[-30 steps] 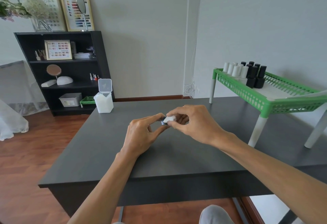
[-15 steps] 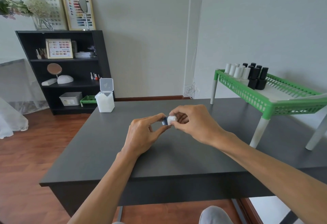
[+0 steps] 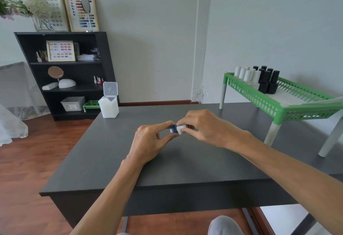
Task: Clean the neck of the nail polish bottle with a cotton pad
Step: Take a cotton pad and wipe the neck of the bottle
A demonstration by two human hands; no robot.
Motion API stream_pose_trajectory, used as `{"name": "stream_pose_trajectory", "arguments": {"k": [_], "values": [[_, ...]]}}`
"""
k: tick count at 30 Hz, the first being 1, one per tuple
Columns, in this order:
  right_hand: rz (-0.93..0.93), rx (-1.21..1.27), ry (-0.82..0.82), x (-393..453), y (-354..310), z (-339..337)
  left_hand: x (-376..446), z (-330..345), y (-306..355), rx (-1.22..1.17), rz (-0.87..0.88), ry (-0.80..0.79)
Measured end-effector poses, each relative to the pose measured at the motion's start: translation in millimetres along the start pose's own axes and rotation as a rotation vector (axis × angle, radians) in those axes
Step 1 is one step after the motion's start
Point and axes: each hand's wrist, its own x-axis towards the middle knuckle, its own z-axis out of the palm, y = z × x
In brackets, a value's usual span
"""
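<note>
Above the middle of the dark table (image 3: 185,162), my left hand (image 3: 150,140) pinches a small blue nail polish bottle (image 3: 173,128) between thumb and forefinger. My right hand (image 3: 206,128) pinches a white cotton pad (image 3: 180,129) and presses it against the bottle's right end. The bottle's neck is hidden under the pad and my fingers. Both hands meet just over the tabletop.
A white box of cotton pads (image 3: 109,104) with its lid flipped up stands at the table's far left. A green rack (image 3: 284,102) on white legs holds several white and black bottles at the far right. A black shelf unit (image 3: 65,75) stands against the wall.
More of the blue bottle shows beside the pad than a second ago. Both hands stay together in almost the same spot; the camera has tilted slightly.
</note>
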Motion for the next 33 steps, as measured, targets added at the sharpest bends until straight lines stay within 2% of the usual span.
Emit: {"name": "stream_pose_trajectory", "arguments": {"k": [6,11,14,20,23,25,30,33], "values": [[0.117,0.145,0.21,-1,-5,17,1,0,1,0.02,-0.012,0.042],[-0.132,-0.068,0.029,-5,1,3,0,0,-1,0.021,0.0,-0.016],[-0.176,-0.119,0.007,-6,4,-1,1,2,-1,0.03,0.014,-0.052],[-0.011,0.135,0.146,-8,4,6,0,1,-1,0.032,0.014,-0.02],[0.147,0.244,0.211,-7,2,14,0,2,-2,0.036,-0.001,-0.006],[0.198,0.258,0.229,-5,-2,17,0,2,-2,0.041,-0.004,-0.015],[-0.063,0.062,0.1,-5,0,4,1,1,-1,-0.05,-0.011,-0.066],[-0.032,0.074,0.118,-7,3,5,-1,1,-1,-0.041,-0.011,-0.043]]}}
